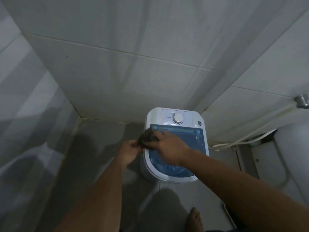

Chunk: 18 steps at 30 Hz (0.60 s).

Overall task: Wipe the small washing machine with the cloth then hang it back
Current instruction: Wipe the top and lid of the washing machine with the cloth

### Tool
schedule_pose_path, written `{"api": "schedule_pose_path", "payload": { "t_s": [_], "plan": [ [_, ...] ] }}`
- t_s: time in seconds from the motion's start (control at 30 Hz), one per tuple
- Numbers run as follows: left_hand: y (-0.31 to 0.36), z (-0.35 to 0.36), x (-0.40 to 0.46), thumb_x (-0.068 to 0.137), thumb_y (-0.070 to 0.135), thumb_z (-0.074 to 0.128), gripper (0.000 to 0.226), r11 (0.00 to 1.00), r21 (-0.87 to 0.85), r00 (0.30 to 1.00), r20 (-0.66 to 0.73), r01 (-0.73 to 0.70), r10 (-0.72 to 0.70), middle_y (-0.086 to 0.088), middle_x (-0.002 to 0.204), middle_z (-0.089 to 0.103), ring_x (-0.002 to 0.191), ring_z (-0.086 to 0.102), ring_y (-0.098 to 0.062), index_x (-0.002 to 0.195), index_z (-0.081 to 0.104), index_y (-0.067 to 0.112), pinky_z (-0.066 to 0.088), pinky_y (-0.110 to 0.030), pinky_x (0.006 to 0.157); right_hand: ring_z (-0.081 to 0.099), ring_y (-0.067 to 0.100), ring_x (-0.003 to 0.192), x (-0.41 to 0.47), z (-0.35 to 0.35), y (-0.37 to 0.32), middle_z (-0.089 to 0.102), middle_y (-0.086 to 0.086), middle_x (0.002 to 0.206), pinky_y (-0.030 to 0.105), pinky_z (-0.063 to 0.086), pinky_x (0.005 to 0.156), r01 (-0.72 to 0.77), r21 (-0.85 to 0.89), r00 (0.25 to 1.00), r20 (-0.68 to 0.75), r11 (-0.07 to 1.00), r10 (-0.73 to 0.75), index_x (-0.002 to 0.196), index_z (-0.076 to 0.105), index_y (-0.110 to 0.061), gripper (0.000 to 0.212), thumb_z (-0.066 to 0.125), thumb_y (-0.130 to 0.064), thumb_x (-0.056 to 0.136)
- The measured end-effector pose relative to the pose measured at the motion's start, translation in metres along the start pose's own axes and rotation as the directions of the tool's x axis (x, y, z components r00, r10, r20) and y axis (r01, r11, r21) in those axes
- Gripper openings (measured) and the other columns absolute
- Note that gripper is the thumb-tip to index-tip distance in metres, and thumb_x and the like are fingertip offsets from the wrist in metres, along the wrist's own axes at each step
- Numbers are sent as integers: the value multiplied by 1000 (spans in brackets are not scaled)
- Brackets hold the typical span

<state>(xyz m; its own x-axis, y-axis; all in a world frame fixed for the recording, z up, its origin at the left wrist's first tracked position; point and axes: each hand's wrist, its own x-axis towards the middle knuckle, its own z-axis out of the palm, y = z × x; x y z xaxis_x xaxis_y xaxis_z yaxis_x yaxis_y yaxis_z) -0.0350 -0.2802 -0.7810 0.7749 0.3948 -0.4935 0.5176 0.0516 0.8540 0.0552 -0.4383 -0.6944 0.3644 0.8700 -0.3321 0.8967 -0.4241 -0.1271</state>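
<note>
- small washing machine [177, 144] stands on the floor in a tiled corner; right hand [168, 148] covers part of its blue lid [197, 139]
- dark cloth [147, 137] at the lid's left edge; both hands pinch it, left hand [131, 150] beside the machine
- white hoses [250, 136] and a toilet [287, 156] right of it

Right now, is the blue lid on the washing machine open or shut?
Shut. The blue lid lies flat in the white top of the washing machine, with the right hand resting on it.

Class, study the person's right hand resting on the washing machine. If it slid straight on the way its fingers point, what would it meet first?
The right hand points left and slightly up across the blue lid. First it would likely push into the dark cloth at its fingertips, which the left hand also grips; depth is uncertain.
</note>
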Motion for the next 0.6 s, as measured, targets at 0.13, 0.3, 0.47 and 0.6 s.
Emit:
{"api": "schedule_pose_path", "payload": {
  "t_s": [0.13, 0.3, 0.47, 0.6],
  "plan": [
    [1, 0, -2, 86, -6, 66, 25, 1000, 2, 1000, -15, -11, 11, 17, 58, 70, 61, 67, 4, 105, 74, 9, 56, -13, 69, 55, 18, 117, -7, -32, 27, 60, 2, 131, 36, 44, 105, 34, 439, 998, -66, 898, -6, 139, 56, -35, 48, 55, -14, 96],
    [0, -2, -3, 85, -2, 68, 21, 1000, -7, 1000, -7, -5, 5, 14, 63, 73, 69, 69, -11, 103, 76, 6, 57, -27, 79, 50, 39, 122, 68, -58, 71, 47, 13, 145, 45, 43, 99, -343, 256, 883, -240, 904, 403, 152, 39, -24, 61, 54, -15, 94],
    [-6, -1, 2, 85, -6, 68, 24, 995, -97, 999, -16, 36, -38, 3, 67, 75, 62, 68, -10, 108, 73, -1, 55, -22, 70, 38, 37, 128, 71, -32, 46, 30, 13, 156, 48, 38, 98, -321, -181, 936, -208, 930, 283, 154, 31, -33, 76, 62, -22, 86],
    [-8, -2, 4, 83, -4, 70, 24, 985, -158, 997, 2, 72, -72, -1, 70, 77, 69, 69, -16, 106, 74, -2, 57, -27, 75, 49, 34, 110, 15, 6, 29, 46, 10, 144, 45, 47, 85, 50, -88, 988, -144, 995, -62, 150, 42, -35, 68, 60, -21, 86]
  ]
}}
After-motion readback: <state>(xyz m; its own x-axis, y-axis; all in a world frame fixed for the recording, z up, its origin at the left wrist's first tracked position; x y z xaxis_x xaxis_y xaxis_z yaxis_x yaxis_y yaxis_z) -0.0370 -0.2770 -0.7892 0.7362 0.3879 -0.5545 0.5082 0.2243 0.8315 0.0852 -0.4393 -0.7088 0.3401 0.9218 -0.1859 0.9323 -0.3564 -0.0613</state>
